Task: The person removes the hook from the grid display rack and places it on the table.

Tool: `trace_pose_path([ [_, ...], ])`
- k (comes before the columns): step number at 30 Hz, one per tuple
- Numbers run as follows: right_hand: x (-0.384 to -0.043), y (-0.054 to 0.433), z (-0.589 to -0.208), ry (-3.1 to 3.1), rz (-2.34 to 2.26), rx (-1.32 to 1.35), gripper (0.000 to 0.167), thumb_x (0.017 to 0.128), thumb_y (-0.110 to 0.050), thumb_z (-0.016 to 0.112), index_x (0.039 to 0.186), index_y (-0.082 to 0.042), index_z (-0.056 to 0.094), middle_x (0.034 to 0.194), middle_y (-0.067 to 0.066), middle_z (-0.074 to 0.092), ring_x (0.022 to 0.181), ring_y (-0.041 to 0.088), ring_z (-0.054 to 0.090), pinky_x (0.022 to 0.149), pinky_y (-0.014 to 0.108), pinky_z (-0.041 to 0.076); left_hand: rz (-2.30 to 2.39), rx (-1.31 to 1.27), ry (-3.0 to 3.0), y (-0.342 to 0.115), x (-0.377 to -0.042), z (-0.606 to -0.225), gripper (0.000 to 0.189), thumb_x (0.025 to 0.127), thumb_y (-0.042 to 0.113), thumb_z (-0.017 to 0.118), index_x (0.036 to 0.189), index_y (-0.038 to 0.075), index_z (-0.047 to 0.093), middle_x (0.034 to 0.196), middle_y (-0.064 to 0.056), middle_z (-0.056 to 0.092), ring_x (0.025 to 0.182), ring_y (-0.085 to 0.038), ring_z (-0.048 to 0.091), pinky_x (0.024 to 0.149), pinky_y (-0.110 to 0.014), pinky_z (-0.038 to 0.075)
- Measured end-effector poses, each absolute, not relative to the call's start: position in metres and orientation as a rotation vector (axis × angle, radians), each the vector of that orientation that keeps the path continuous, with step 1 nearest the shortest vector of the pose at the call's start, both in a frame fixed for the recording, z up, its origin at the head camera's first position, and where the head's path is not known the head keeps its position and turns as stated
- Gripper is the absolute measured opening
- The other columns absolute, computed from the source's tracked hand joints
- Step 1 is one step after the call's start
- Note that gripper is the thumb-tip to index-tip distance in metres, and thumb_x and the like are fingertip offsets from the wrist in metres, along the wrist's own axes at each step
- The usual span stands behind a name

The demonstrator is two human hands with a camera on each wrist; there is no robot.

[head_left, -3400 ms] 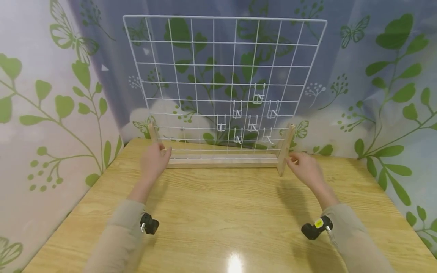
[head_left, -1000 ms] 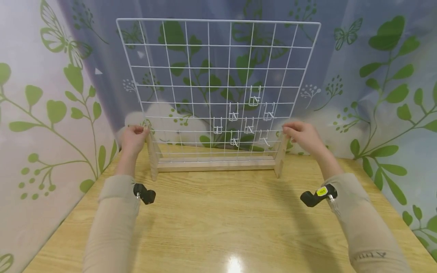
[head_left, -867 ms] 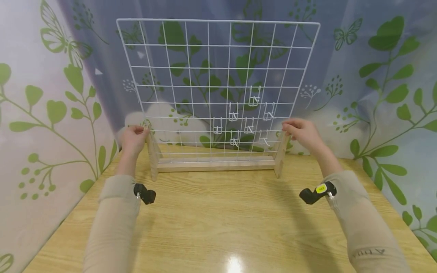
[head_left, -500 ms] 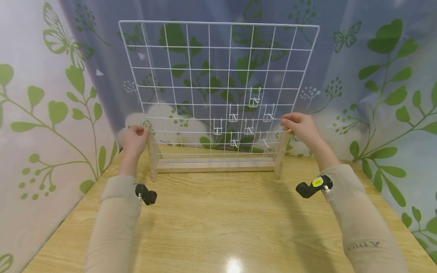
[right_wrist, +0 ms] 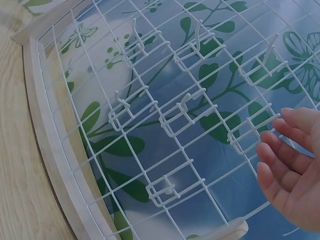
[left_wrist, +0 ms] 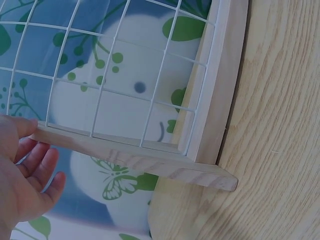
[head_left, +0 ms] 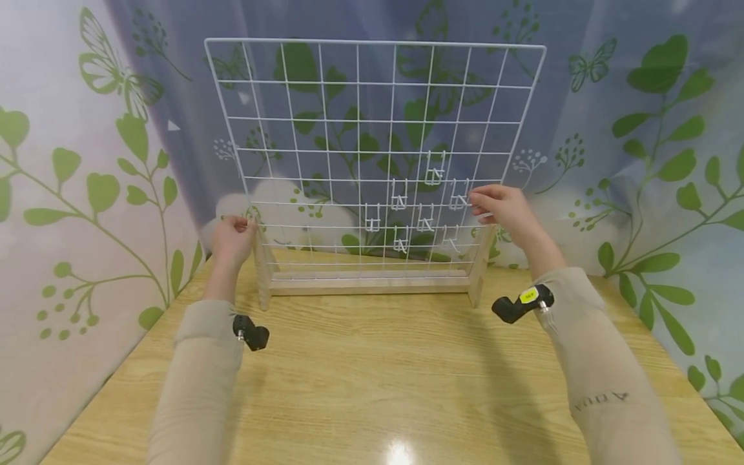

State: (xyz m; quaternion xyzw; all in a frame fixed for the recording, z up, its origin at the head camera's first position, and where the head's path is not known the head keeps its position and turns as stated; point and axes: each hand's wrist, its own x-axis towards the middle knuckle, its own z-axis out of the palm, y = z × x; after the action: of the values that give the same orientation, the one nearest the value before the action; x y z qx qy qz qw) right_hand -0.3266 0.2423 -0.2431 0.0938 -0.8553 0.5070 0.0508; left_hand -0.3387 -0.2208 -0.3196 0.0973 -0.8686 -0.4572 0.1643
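A white wire grid panel [head_left: 374, 84] stands in a wooden base [head_left: 372, 284] at the back of the table. Several white wire hooks hang on its right half. In the head view, my left hand [head_left: 232, 240] is at the top of the left wooden upright [head_left: 261, 274]; the left wrist view shows thumb and finger pinching that upright's end. My right hand [head_left: 504, 210] is before the panel's right edge, above the right upright [head_left: 481, 268]. In the right wrist view its loosely bent fingers [right_wrist: 275, 155] have their tips right at the end of a hook [right_wrist: 248, 131].
The wood-grain table [head_left: 372, 374] extends in front of the stand. Behind it hangs a curtain [head_left: 587, 213] printed with leaves and butterflies, close to the panel. Each sleeve carries a small black wrist camera, such as the right one [head_left: 521, 303].
Both hands have gone from low beside the stand to the upright tops. The right hand has then left its upright and moved up and inward to a hook; the left has stayed.
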Motion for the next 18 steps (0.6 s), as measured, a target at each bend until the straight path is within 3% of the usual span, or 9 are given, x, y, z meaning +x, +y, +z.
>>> trace_pose_path([
  [4,-0.330,0.240,-0.244,-2.607,1.620,0.271,0.049,0.095,-0.030,0.051,0.131,0.003,0.046,0.120,0.019,0.053,0.089,0.010,0.057,0.077,0.024,0.050,-1.298,0.277,-2.477,-0.221,-0.340,-0.321,0.039,0.095,0.022,0.048,0.121,-0.008,0.048,0.115,-0.025,0.052,0.105,-0.035,0.049,0.088,-0.041,0.042],
  [10,-0.336,0.237,-0.245,-2.611,1.686,0.233,0.050,0.095,-0.032,0.052,0.132,0.001,0.047,0.105,0.003,0.060,0.086,0.009,0.058,0.080,0.030,0.050,-1.298,0.274,-2.474,-0.221,-0.341,-0.323,0.040,0.095,0.023,0.048,0.120,-0.008,0.049,0.114,-0.024,0.052,0.103,-0.034,0.049,0.085,-0.040,0.042],
  [15,-0.339,0.235,-0.245,-2.616,1.741,0.226,0.051,0.095,-0.032,0.051,0.134,0.001,0.044,0.112,0.007,0.059,0.095,0.015,0.058,0.083,0.031,0.049,-1.300,0.278,-2.465,-0.221,-0.341,-0.323,0.039,0.095,0.022,0.048,0.119,-0.008,0.049,0.113,-0.023,0.052,0.102,-0.034,0.049,0.085,-0.040,0.041],
  [18,-0.340,0.234,-0.245,-2.592,1.803,0.234,0.049,0.097,-0.028,0.049,0.134,0.003,0.043,0.109,0.005,0.059,0.098,0.017,0.057,0.081,0.028,0.049,-1.292,0.281,-2.465,-0.221,-0.342,-0.323,0.038,0.095,0.022,0.048,0.118,-0.007,0.050,0.112,-0.023,0.052,0.102,-0.034,0.049,0.085,-0.040,0.041],
])
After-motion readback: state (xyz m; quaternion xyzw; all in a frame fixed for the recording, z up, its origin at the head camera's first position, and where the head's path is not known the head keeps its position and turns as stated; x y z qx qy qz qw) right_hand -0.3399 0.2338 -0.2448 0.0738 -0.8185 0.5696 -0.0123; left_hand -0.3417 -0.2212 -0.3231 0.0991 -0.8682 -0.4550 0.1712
